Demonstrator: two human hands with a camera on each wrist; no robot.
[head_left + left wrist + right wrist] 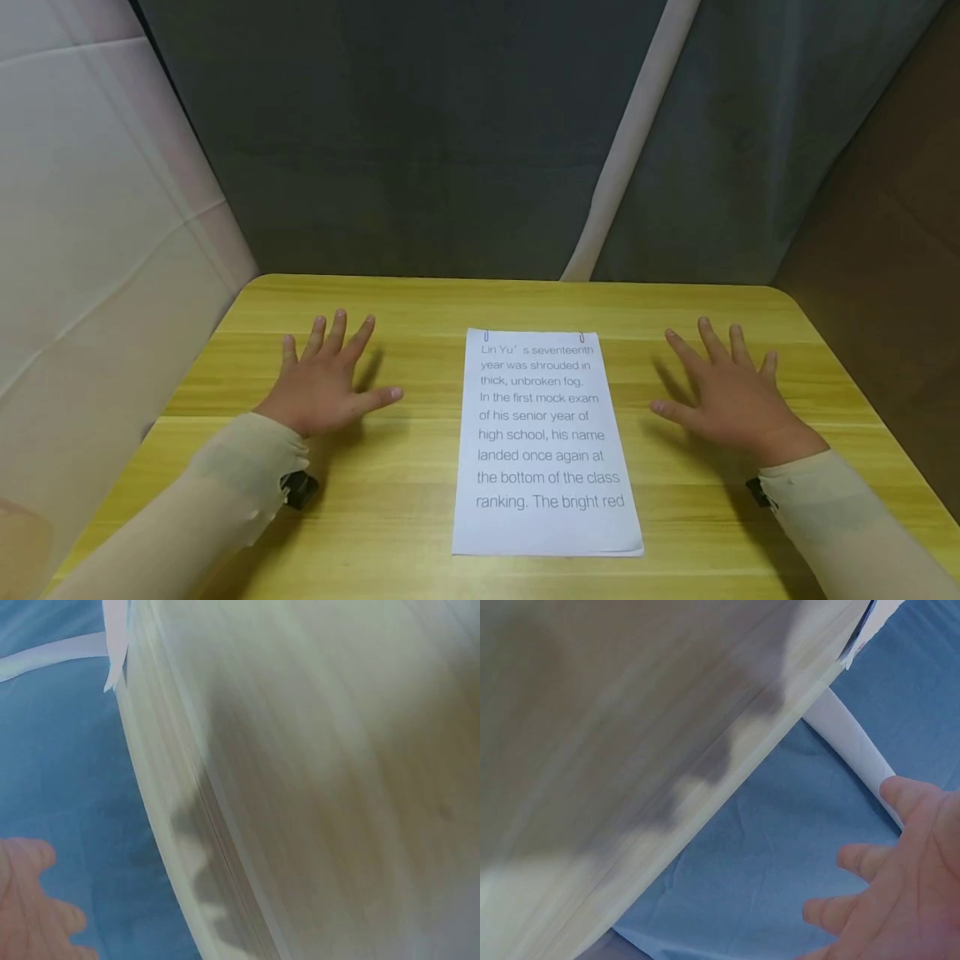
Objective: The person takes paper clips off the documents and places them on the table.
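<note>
Head view: a printed sheet [546, 446] lies flat at the middle of the yellow wood-grain bench [420, 500], two paper clips [533, 337] on its far edge, the near edge close to the bench's front. The left hand [324, 385] and right hand [731, 395] lie palm-down either side of the sheet, well apart from it, fingers spread and straight, gripping nothing.

Wrist views add only blurred bench surface, finger shadows and blue cloth beyond the edge; the left hand [34, 907] and right hand [892, 885] show as fingertips, and the sheet is barely seen.

Grey-blue curtain [450, 133] behind, pale panel [90, 250] at left. Bare bench lies around both hands.
</note>
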